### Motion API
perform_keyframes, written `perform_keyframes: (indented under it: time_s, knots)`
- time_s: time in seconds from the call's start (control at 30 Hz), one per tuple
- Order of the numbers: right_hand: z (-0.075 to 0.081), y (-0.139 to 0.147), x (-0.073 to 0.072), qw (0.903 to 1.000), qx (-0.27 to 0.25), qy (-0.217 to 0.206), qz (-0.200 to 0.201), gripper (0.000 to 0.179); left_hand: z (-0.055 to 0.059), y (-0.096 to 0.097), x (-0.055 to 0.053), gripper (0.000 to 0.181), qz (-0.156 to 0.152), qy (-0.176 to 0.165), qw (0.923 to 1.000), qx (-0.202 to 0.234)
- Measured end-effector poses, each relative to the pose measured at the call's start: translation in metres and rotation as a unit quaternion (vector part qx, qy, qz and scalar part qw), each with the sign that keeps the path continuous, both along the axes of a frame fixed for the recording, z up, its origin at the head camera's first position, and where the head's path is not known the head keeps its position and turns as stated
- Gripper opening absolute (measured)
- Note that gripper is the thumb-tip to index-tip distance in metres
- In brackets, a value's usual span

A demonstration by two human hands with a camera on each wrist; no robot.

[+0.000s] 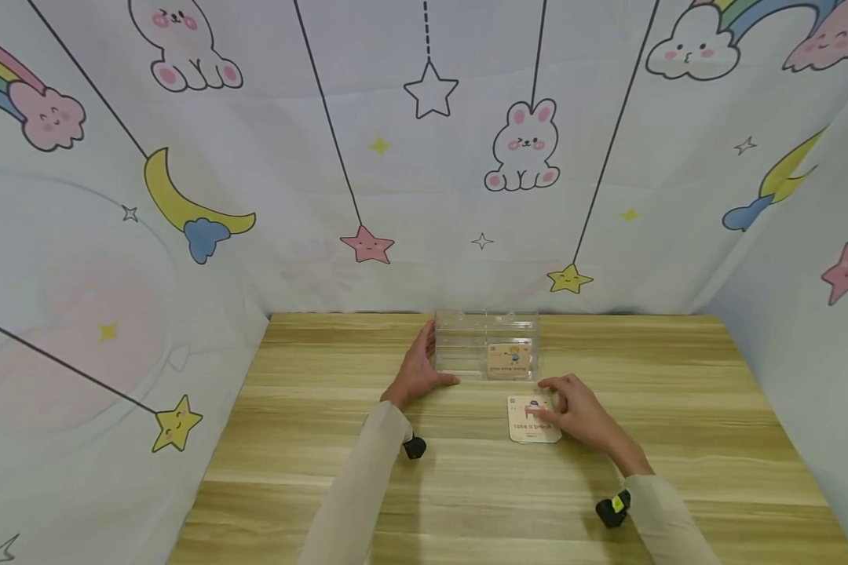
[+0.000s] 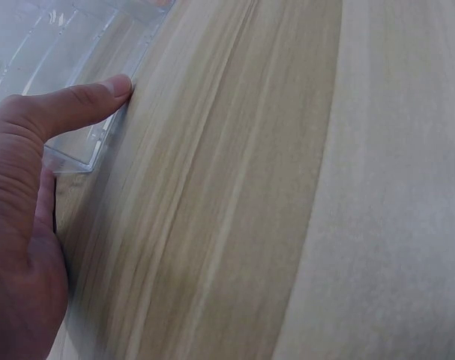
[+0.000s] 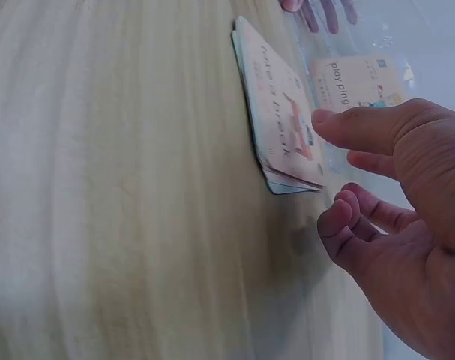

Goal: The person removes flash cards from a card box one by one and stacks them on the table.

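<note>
A clear plastic divided case (image 1: 461, 343) stands at the back of the table. My left hand (image 1: 418, 369) holds its left end, with the thumb (image 2: 100, 101) along the front edge and the fingers on the side. A card (image 1: 510, 359) with "play ping" printed on it is in the case's right half. In front of that lies a small stack of cards (image 1: 519, 433), the top one reading "take a break". My right hand (image 1: 581, 412) is over the stack's right side, its thumb (image 3: 354, 126) overlapping the top card and its other fingers loosely bent, with nothing between them.
The wooden table (image 1: 311, 486) meets a white printed cloth (image 1: 438, 204) behind the case. Cloth also hangs at both sides. A small black wrist camera (image 1: 414, 447) sits at the left cuff, another camera (image 1: 612, 510) at the right.
</note>
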State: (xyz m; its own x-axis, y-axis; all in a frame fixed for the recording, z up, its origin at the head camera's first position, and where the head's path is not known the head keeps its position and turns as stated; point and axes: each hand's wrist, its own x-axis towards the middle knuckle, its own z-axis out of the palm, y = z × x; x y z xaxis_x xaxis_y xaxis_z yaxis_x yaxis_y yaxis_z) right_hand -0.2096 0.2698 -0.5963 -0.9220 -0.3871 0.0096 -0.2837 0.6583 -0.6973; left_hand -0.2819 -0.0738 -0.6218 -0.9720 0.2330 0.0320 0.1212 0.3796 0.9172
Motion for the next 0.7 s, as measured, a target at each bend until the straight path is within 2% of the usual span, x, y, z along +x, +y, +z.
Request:
perform_keyframes:
  time_s: [0.2, 0.7]
  knots:
    - [0.009, 0.000, -0.007, 0.9998, 0.004, 0.015, -0.013, 0.052, 0.002, 0.000, 0.001, 0.128, 0.003, -0.003, 1.0000, 0.008]
    - [0.023, -0.017, -0.026, 0.9985, -0.018, 0.051, -0.011, 0.057, -0.005, -0.001, -0.002, 0.129, 0.000, -0.006, 1.0000, 0.003]
